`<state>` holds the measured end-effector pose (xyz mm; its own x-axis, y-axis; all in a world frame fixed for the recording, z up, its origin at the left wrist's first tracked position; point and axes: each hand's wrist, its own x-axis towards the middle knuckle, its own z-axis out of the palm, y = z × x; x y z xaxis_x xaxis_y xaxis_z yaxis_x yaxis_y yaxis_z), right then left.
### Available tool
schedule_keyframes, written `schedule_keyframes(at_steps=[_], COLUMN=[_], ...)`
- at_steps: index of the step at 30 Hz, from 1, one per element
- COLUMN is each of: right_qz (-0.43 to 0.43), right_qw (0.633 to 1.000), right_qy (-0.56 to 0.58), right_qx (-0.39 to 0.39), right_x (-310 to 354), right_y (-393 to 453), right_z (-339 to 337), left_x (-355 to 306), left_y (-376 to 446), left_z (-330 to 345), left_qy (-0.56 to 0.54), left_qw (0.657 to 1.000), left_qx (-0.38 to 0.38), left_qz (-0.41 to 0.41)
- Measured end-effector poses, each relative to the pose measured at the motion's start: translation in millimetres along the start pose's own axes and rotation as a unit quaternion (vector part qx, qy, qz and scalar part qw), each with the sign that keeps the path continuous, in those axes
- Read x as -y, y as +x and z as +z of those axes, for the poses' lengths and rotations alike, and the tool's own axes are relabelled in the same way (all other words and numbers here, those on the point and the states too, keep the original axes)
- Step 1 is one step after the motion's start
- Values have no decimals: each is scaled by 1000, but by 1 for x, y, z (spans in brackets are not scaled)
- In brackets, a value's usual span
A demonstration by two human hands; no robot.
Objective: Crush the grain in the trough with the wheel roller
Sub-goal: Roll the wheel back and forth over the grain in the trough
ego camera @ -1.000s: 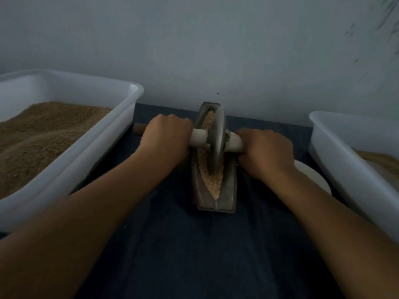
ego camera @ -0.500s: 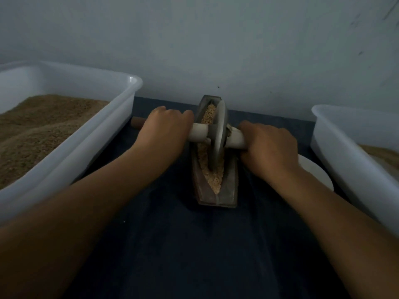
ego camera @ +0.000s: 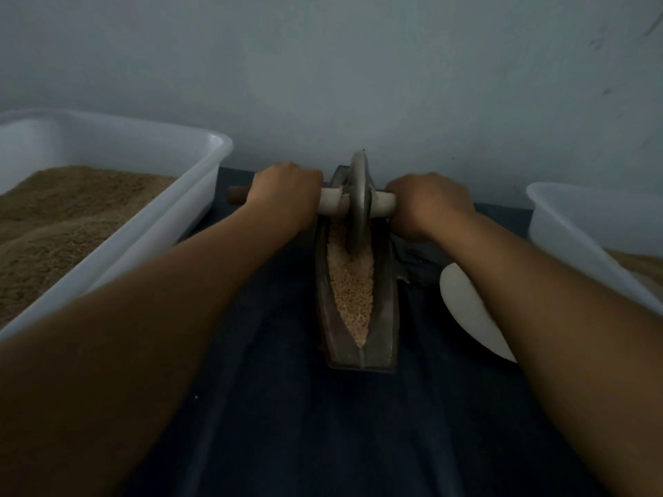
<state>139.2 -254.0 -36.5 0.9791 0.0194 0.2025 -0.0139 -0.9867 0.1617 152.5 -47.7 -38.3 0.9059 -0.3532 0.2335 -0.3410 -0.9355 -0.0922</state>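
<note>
Two hands, left (ego camera: 287, 195) and right (ego camera: 428, 204), grip one wheel roller (ego camera: 358, 200); one trough (ego camera: 358, 303); two tubs.

The wheel roller (ego camera: 358, 199) looks like dull grey metal on a smooth pale axle, with a wooden end left of it. Trough (ego camera: 384, 292) is dark matt metal, the grain (ego camera: 353, 292) coarse and gritty. Left of the trough, a glossy white plastic tub (ego camera: 172, 224); underneath, dark matt cloth (ego camera: 305, 425).

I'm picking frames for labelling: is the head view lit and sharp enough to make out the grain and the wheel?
Head view: dim, bluish, no glare; grain in the trough shows only coarse texture; wheel roller reads clearly between both hands; forearms near the lens are dark and soft; wide-angle bending bows the left tub's rim.
</note>
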Motion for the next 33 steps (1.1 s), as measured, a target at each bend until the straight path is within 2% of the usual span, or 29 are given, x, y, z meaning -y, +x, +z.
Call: schedule_keyframes(at_steps=[4, 11, 20, 26, 30, 33], right_qz=[1, -17, -57, -74, -74, -64], right_qw=[1000, 990, 979, 979, 978, 983], right_qy=[7, 21, 28, 39, 20, 19], right_qx=[-23, -139, -191, -184, -192, -171], right_x=[1, 4, 8, 8, 8, 6], right_y=[-6, -52, -117, -129, -121, -106], right_z=[1, 10, -2, -8, -2, 3], left_x=[-1, -5, -8, 0, -2, -6], left_y=[-4, -33, -86, -103, -97, -80], left_z=[0, -9, -20, -21, -14, -12], left_qy=[4, 23, 63, 58, 36, 43], left_qw=[1000, 1000, 996, 994, 996, 997], left_qx=[-6, -10, -60, -84, -80, -66], left_qz=[-14, -4, 20, 28, 6, -17])
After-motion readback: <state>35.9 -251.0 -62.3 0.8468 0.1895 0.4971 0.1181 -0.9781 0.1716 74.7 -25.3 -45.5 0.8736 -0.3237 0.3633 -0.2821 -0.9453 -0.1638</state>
